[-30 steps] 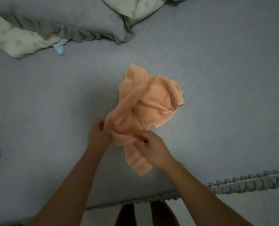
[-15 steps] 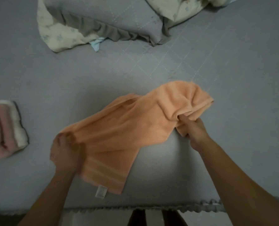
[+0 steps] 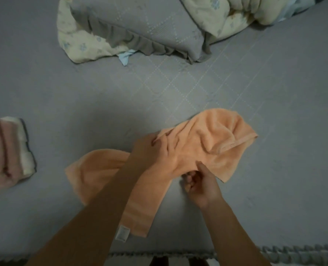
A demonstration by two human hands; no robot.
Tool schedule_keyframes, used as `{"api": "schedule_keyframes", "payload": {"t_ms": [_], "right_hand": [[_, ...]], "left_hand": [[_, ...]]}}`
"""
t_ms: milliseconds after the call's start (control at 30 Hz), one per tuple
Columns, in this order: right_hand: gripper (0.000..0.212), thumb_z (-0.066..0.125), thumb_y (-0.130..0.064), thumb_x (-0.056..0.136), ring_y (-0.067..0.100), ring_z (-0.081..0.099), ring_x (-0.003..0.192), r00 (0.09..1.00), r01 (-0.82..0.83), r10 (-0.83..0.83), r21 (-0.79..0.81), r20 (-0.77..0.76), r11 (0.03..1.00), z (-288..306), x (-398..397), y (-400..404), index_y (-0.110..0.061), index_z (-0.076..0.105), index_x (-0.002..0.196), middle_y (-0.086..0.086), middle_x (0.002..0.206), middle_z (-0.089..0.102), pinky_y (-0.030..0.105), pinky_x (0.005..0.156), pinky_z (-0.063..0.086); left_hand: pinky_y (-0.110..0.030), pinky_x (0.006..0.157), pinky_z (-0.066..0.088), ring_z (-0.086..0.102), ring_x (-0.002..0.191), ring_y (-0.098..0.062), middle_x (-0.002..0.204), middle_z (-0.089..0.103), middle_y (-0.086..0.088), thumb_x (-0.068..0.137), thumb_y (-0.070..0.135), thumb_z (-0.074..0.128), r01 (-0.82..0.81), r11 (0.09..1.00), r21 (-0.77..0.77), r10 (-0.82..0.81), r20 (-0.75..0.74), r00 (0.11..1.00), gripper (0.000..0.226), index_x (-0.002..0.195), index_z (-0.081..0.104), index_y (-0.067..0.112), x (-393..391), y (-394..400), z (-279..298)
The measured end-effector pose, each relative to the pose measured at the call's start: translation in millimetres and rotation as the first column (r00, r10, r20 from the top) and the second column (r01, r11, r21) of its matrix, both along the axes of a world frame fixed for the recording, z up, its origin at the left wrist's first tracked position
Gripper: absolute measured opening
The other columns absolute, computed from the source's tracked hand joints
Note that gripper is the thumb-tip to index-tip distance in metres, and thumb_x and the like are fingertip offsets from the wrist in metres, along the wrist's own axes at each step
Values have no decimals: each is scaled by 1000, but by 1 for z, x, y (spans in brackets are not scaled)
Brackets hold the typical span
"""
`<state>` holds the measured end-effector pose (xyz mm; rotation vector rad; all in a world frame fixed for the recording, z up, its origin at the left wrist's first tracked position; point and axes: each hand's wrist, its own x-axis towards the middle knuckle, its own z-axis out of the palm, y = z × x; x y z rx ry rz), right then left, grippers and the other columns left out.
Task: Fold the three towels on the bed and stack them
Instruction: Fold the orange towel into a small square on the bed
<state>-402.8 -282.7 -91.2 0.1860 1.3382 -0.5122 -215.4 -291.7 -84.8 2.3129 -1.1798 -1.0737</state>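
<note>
Head view: one orange towel (image 3: 213, 148) unfolded on bed (image 3: 82, 104); left hand (image 3: 157, 156) flat on it, right hand (image 3: 199, 183) pinching its edge. Two folded towels (image 3: 11, 152) stacked left.

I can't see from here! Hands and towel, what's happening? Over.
Left hand flat on orange towel. Right hand pinching its edge. Towel rumpled, unfolded. Nothing blocking.

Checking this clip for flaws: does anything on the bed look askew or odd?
Only the orange towel: it lies crumpled and slanted, its right end bunched, not yet folded, with both hands on its middle. The folded towels at the left edge look tidy.
</note>
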Motion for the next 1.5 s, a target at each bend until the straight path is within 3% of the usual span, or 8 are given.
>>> {"api": "schedule_keyframes", "payload": {"t_ms": [133, 267, 333, 533, 667, 933, 1200, 1500], "right_hand": [[11, 57, -22, 90, 16, 49, 58, 953, -254, 237, -69, -188, 965, 14, -12, 6, -13, 59, 86, 4, 68, 57, 27, 52, 37], [25, 48, -17, 93, 24, 57, 91, 894, -263, 140, -245, -427, 933, 81, -49, -3, -4, 68, 102, 11, 98, 65, 36, 82, 47], [29, 49, -19, 95, 23, 56, 91, 854, -357, 170, -315, -492, 879, 131, -66, -16, 3, 68, 99, 10, 95, 63, 39, 81, 47], [17, 55, -16, 93, 11, 55, 67, 711, -579, 133, -468, -690, 667, 287, -66, -98, -9, 68, 86, 1, 80, 66, 27, 57, 41], [21, 59, -22, 77, 19, 55, 79, 768, -529, 40, -596, -640, 604, 374, -49, -149, -7, 69, 88, 3, 84, 62, 34, 72, 42], [17, 70, -29, 80, 11, 68, 80, 903, -333, -90, -815, -421, 473, 426, -43, -160, -13, 71, 84, 2, 90, 72, 31, 77, 58], [25, 67, -11, 89, 0, 53, 60, 562, -820, 94, -538, -822, 195, 248, -82, -69, -12, 64, 64, -8, 67, 61, 24, 62, 43], [13, 67, -2, 83, 26, 53, 87, -20, -999, 557, 34, -830, 15, -18, -155, 70, -14, 62, 83, 10, 83, 60, 35, 73, 38]], "left_hand": [[-25, 43, 32, 41, 41, -8, 38, 44, 8, 97, 10, 48, -445, 879, 170, 471, -453, 757, 40, 57, 48, 18, 4, 66, 23], [-31, 57, 35, 47, 61, -15, 59, 54, 1, 89, 13, 46, -769, 578, 274, 720, -615, 322, 20, 72, 57, 15, 25, 90, 71], [-34, 68, 46, 63, 74, -19, 74, 71, -6, 94, 23, 40, -738, 596, 317, 648, -733, 209, 28, 91, 64, 8, 34, 82, 109], [-21, 65, 51, 61, 61, -9, 69, 66, 5, 98, 27, 52, -692, 720, -41, 516, -635, 575, 23, 76, 58, 21, 63, 33, 263], [-16, 43, 41, 47, 42, -8, 51, 53, 3, 93, 18, 59, -723, 657, -215, 464, -641, 612, 21, 72, 58, 18, 96, -10, 349], [-23, 64, 41, 51, 67, -11, 73, 53, 2, 75, 17, 59, -769, 490, -412, 373, -698, 612, 11, 67, 55, 23, 127, -18, 435], [-9, 63, 42, 55, 70, -8, 75, 61, -5, 82, 1, 61, -627, 670, -399, 563, -278, 778, 13, 84, 64, 14, 92, 91, 238], [-39, 85, 50, 65, 97, -28, 108, 70, -14, 90, 27, 62, -463, 842, 277, 503, -92, 859, 35, 119, 60, 8, -2, 247, -28]]}}
